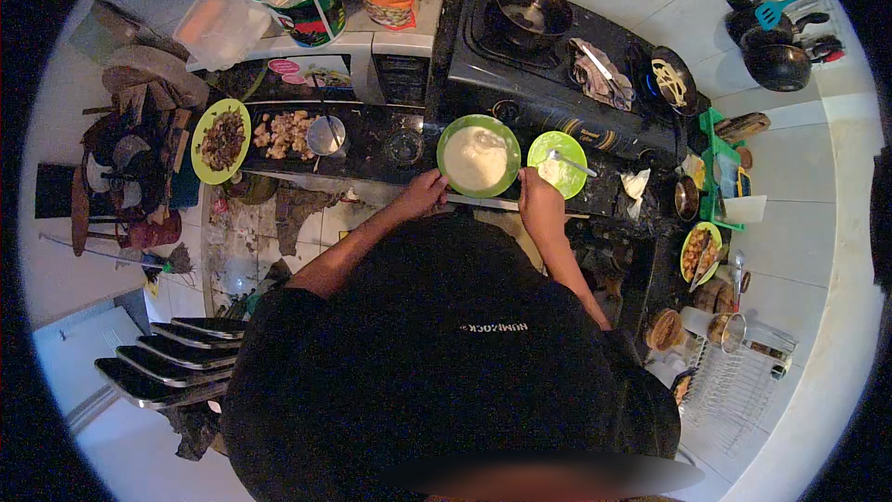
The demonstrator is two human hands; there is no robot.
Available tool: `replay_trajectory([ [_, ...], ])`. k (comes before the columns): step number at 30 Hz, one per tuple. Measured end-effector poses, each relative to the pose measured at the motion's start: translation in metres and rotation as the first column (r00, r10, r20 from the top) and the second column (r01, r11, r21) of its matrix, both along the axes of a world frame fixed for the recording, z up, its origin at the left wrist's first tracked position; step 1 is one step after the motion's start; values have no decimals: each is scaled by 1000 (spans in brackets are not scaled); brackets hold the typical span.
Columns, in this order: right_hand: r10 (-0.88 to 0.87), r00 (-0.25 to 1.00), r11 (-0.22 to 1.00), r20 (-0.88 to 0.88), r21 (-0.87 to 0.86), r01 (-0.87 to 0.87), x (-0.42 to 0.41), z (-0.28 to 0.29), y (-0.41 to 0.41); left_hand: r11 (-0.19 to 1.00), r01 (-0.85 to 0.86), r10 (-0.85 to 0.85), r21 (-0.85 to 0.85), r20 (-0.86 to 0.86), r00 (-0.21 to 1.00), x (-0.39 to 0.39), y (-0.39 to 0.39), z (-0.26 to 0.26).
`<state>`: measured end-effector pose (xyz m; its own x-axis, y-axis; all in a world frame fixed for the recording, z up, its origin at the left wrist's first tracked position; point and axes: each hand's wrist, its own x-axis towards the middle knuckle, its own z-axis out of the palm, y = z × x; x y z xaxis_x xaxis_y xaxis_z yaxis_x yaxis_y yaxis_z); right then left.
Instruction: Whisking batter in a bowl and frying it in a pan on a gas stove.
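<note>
A green bowl of pale batter [479, 156] is at the counter's front edge. My left hand [425, 193] grips its left rim, thumb on top. My right hand [540, 199] pinches the rim on the other side and hides part of a lime green bowl [575, 174], which holds a metal spoon [573, 162] and some pale stuff. Left of the batter stand a small metal bowl [325, 135] with a thin dark utensil, a heap of light brown food chunks [282, 134] and a green plate of dark chopped food [221, 141].
Behind is a gas stove [481, 63] with a dark pot [534, 12]. A pan [674, 81] with pale strips sits over a blue flame. Tongs [605, 70] lie on a cloth between them. A green plate of food [700, 254] and a wire dish rack [725, 376] stand right.
</note>
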<state>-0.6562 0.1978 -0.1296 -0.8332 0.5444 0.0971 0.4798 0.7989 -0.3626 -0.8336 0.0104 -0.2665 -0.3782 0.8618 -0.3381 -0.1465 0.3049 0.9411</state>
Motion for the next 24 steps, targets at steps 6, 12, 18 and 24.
replay_trajectory([
  [6,-4,999,1000,-40,-14,4,7,-31,-9,1000,13,-12,4,-67,998,1,0,5],
  [12,-73,997,997,-1,-40,73,11,-46,-15,997,50,-50,-53,-6,999,-5,1,10],
  [18,-93,996,995,-14,-35,93,19,-54,-22,997,83,-82,3,-44,996,-7,-1,9],
  [24,-152,987,988,43,18,152,24,-59,-29,996,65,-64,54,-14,998,-4,3,1],
])
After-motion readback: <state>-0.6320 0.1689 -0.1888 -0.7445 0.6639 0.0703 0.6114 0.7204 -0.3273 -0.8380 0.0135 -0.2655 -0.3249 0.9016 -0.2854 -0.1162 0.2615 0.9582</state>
